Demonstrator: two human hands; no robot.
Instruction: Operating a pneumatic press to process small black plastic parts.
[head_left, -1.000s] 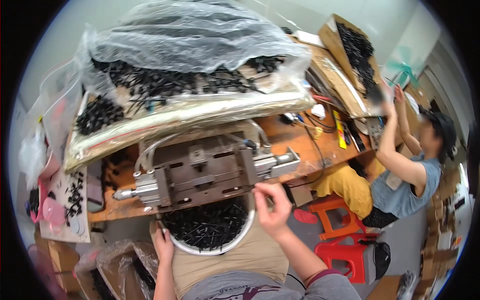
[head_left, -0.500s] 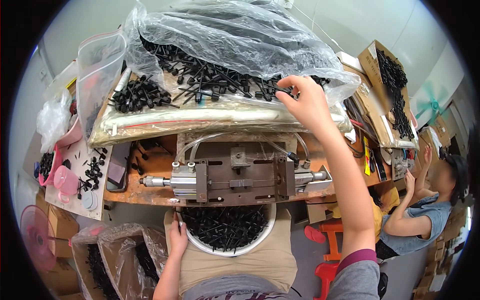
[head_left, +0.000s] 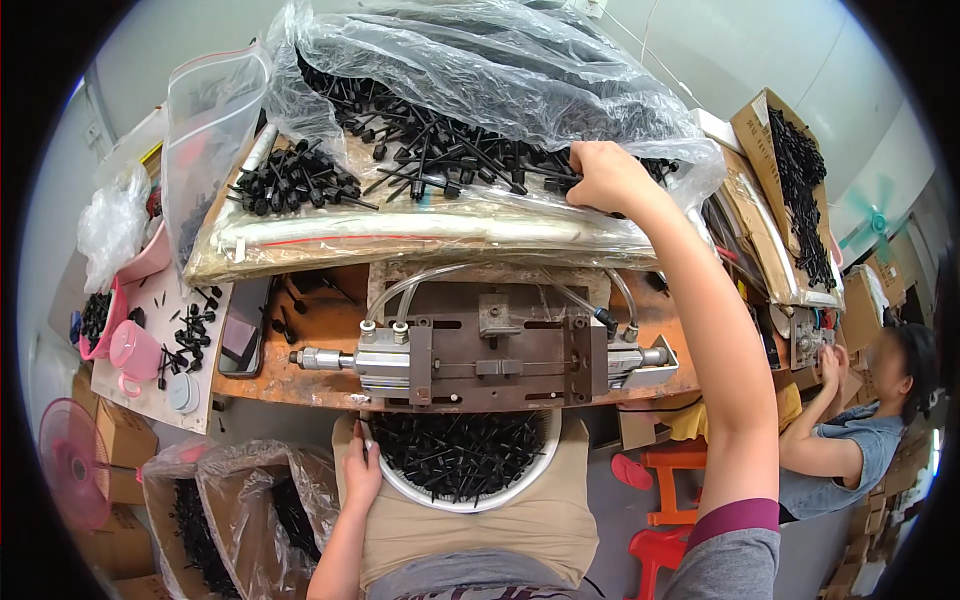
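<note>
My right hand (head_left: 612, 180) is at the right end of a heap of black stemmed plastic parts (head_left: 430, 150). Its thumb and forefinger close around one of these black parts, mostly hidden by the hand. Low on the left, my left hand (head_left: 362, 470) is by the rim of a white basin (head_left: 548, 465). Its fingers are curled, and a thin dark thing shows at their tips, too small to name. The basin rests on my lap, filled with the same kind of black parts. Between basin and heap stands a metal fixture (head_left: 495, 335) with a cylinder at each side.
Clear plastic sheeting (head_left: 520, 70) drapes over the back of the heap. A pink cup (head_left: 130, 350) and loose parts lie on the left table. Plastic-lined boxes (head_left: 265, 520) stand at lower left. Another person (head_left: 850, 440) sits at right, near a red stool (head_left: 655, 550).
My right hand has lowered into the heap, its finger and thumb coming together around a part. The left hand stays beside the basin. The view has shifted slightly, and the other person's hands have come down.
</note>
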